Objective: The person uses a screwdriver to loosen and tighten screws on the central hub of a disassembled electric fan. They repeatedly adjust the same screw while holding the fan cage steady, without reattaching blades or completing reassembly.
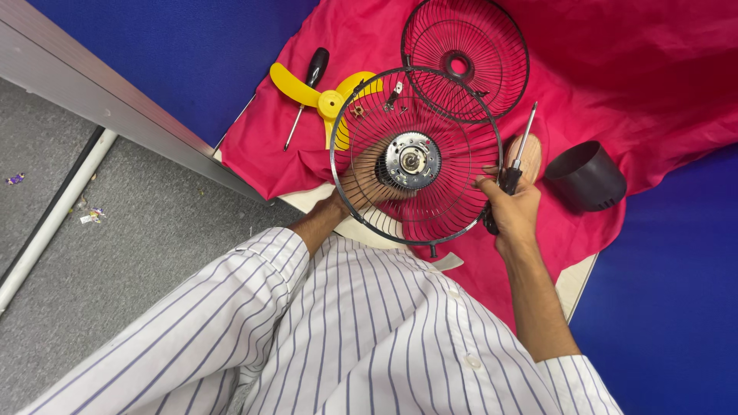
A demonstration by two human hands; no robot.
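A black wire fan guard point(416, 157) with a round metal motor hub point(412, 160) at its centre is held upright over a red cloth point(615, 69). My left hand point(360, 187) reaches behind the guard and grips the motor from the back, seen through the wires. My right hand point(513, 213) touches the guard's right rim and holds a screwdriver point(516, 161) with its shaft pointing up and away. A second black wire guard point(466, 59) lies flat on the cloth just beyond.
A yellow fan blade point(323, 96) and another screwdriver with a black handle point(306, 88) lie on the cloth at the left. Small screws lie near the blade. A dark round cup-shaped housing point(586, 177) sits at the right. Grey floor and a metal rail point(100, 100) lie left.
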